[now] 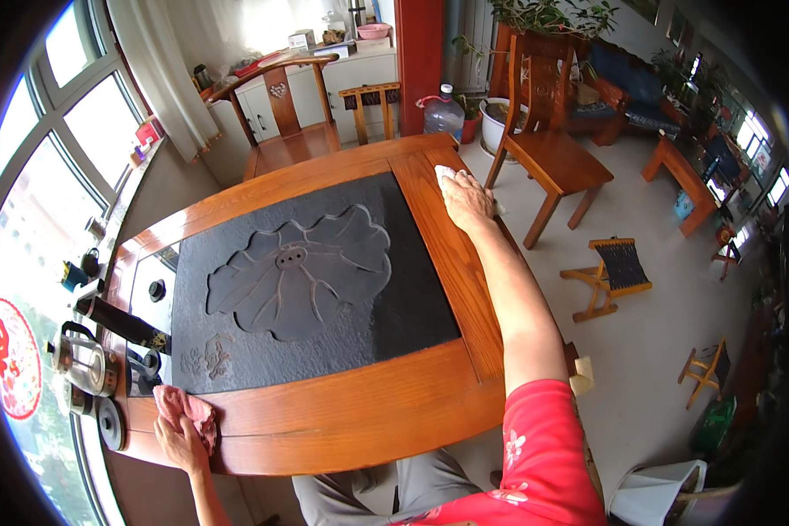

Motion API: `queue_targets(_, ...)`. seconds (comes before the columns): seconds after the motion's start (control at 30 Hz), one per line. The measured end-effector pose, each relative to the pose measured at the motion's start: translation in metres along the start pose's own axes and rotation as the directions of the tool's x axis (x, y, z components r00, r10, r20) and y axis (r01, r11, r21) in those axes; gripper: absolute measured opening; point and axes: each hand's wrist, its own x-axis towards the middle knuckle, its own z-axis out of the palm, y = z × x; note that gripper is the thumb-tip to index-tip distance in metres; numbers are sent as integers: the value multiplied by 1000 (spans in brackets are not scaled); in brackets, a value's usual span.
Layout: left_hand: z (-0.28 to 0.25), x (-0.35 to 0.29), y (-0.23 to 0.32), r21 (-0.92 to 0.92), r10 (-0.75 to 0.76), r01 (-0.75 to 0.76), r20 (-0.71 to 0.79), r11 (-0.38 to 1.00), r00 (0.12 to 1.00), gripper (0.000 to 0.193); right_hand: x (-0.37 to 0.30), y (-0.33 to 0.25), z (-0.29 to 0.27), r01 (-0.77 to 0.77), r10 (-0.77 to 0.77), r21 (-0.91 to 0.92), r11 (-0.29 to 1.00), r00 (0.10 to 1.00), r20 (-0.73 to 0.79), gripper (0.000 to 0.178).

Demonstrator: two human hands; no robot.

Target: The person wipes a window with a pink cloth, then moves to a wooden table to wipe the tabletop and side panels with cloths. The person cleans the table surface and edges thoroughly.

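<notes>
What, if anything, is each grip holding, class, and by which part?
The left grip has the pink cloth by its near side. The right grip lies over a white cloth; held or just pressed cannot be told.

Bright windows stand left; behind a wooden chair, probably a sofa.

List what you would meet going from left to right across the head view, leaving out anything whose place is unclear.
Round red window decoration, glass kettle, left hand, carved leaf shape, right hand, larger folding stool, lower-right folding stool.
</notes>
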Motion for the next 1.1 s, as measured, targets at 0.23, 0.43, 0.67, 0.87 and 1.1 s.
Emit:
queue_targets(0.23, 1, 2, -1, 2, 10, -10, -21, 1000, 1000, 37, -85, 20, -17, 128, -127, 1, 992, 989, -73, 35)
queue_targets(0.43, 3, 6, -2, 21, -11, 10, 39, 1000, 999, 43, -161, 40, -28, 155, -162, -55, 986, 975, -152, 38)
queue_targets(0.67, 3, 8, -1, 51, 15, -17, 43, 999, 999, 44, -240, 46, -50, 144, -150, -45, 989, 971, -185, 37)
queue_targets(0.87, 9, 9, -19, 70, 26, -26, 9, 997, 1000, 42, -291, 44, -67, 139, -136, -1, 990, 969, -208, 36)
queue_targets(1.1, 11, 16, -18, 52, 3, -7, 73, 999, 997, 44, -217, 45, -36, 113, -112, -9, 994, 971, -212, 38)
